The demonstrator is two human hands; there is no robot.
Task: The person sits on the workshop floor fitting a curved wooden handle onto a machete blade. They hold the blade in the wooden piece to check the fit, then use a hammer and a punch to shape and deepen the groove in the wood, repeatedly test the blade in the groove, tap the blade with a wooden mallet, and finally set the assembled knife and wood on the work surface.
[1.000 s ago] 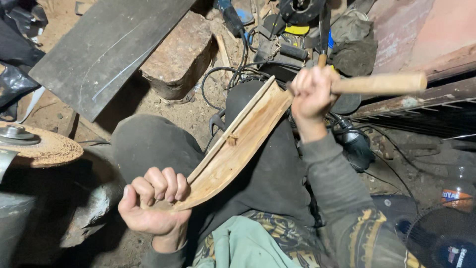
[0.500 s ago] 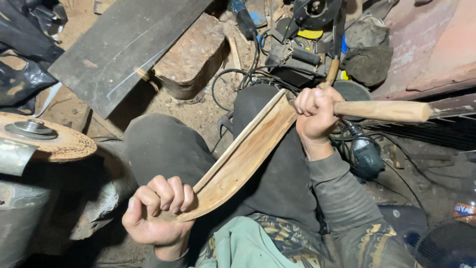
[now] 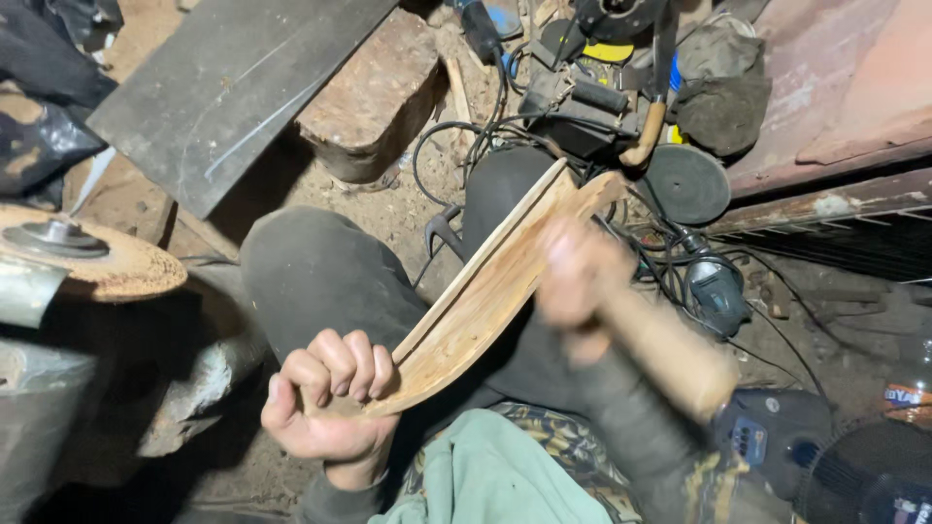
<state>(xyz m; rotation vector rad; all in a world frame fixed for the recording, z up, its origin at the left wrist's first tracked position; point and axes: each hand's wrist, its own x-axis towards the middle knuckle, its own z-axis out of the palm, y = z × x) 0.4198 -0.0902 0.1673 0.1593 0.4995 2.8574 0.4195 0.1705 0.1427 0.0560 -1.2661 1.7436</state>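
1 wooden piece (image 3: 485, 301), 2 hands (image 3: 325, 403)

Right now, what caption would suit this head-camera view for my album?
Left hand grips a curved wooden piece across the lap; blurred right hand swings a wooden handle.

Your dirt floor (image 3: 388, 209) carries a dark metal sheet (image 3: 228, 87), a wooden block (image 3: 364, 92), tangled black cables (image 3: 456, 146), an angle grinder (image 3: 714, 286) and a grinding disc (image 3: 687, 182).
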